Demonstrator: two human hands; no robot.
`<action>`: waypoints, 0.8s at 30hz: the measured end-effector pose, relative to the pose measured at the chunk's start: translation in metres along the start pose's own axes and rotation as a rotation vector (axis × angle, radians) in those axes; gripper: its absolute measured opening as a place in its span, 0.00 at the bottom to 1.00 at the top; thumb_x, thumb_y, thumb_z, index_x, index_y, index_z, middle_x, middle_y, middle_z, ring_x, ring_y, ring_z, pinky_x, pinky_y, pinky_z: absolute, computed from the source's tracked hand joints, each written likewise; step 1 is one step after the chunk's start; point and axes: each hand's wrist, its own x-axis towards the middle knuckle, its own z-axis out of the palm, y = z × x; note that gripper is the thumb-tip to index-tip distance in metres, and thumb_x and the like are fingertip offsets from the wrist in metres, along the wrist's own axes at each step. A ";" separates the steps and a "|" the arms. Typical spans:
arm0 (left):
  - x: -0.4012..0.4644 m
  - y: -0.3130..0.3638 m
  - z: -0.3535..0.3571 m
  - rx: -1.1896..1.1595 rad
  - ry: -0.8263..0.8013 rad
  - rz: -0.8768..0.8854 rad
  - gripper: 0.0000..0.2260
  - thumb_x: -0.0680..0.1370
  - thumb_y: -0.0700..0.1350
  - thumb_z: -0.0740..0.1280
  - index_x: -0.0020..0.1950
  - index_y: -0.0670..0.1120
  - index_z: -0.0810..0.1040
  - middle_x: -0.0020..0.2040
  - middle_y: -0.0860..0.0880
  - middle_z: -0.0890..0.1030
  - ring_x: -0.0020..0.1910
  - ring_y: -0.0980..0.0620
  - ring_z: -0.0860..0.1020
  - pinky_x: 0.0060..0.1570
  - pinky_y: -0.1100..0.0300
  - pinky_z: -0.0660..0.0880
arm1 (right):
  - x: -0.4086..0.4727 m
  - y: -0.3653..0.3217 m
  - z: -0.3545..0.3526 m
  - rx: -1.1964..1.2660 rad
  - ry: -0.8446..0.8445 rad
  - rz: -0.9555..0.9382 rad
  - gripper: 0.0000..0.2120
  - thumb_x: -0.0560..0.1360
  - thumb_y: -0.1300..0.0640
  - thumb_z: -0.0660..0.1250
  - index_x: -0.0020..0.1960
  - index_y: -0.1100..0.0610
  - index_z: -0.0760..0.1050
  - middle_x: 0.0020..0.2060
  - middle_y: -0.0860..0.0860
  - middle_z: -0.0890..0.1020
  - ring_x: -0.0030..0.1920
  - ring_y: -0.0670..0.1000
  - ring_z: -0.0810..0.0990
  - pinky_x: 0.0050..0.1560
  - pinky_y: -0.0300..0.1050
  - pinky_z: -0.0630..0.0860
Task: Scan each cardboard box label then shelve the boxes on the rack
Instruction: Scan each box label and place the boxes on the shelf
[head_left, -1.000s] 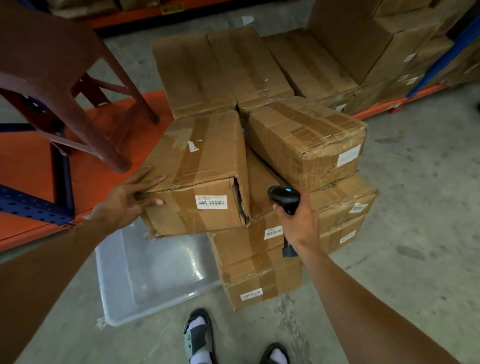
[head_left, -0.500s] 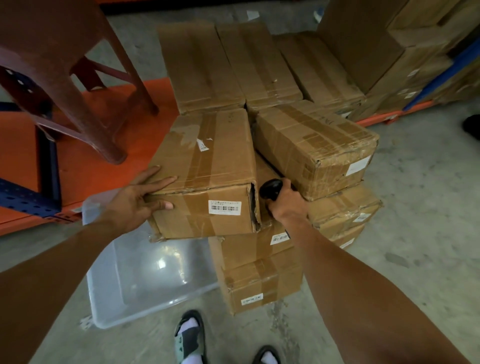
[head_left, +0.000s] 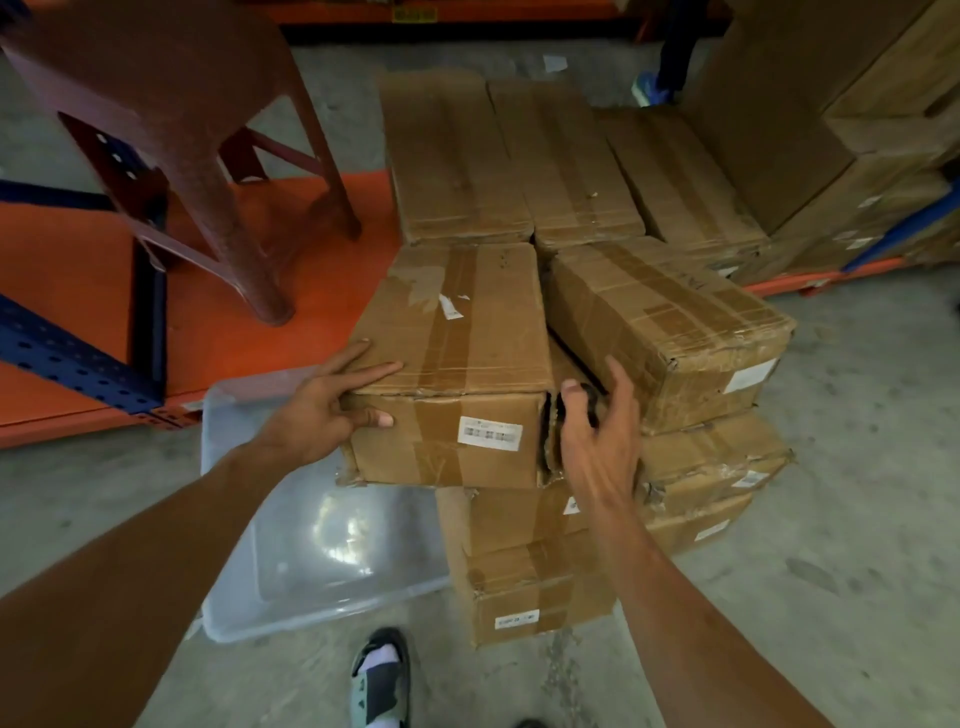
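A taped cardboard box with a white barcode label on its near face lies on top of a stack of boxes. My left hand grips its front left corner, fingers on top and thumb on the front face. My right hand is at the gap between this box and a second top box that lies askew. A black barcode scanner shows between its thumb and fingers, mostly hidden in the gap. The orange rack shelf runs along the left at floor level.
A brown plastic stool stands on the shelf, left of several shelved boxes. A blue perforated rack upright is at far left. A clear plastic bin lies on the concrete floor under my left arm. My sandalled foot is below the stack.
My right hand has moved up and forward with the scanner, from in front of the stack into the gap between the two top boxes. My left hand stays on the box's corner.
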 end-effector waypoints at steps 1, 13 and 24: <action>0.000 0.000 -0.001 0.002 -0.017 -0.013 0.31 0.70 0.47 0.78 0.70 0.62 0.74 0.80 0.55 0.59 0.79 0.58 0.54 0.77 0.58 0.52 | -0.005 -0.009 0.007 0.066 -0.025 -0.007 0.36 0.75 0.30 0.61 0.80 0.40 0.61 0.75 0.49 0.70 0.71 0.51 0.70 0.69 0.54 0.69; 0.023 -0.014 0.019 -0.475 0.295 -0.342 0.45 0.64 0.64 0.80 0.77 0.61 0.65 0.61 0.69 0.75 0.54 0.76 0.75 0.54 0.77 0.69 | 0.004 -0.031 0.047 0.275 -0.093 0.178 0.37 0.66 0.34 0.76 0.72 0.25 0.67 0.61 0.39 0.81 0.60 0.44 0.80 0.54 0.41 0.74; 0.029 -0.018 0.030 -0.494 0.435 -0.208 0.24 0.67 0.54 0.81 0.62 0.58 0.81 0.57 0.63 0.81 0.53 0.70 0.79 0.53 0.73 0.75 | 0.017 -0.022 0.048 0.200 -0.092 0.029 0.28 0.68 0.37 0.75 0.67 0.32 0.74 0.51 0.22 0.79 0.51 0.26 0.78 0.49 0.38 0.77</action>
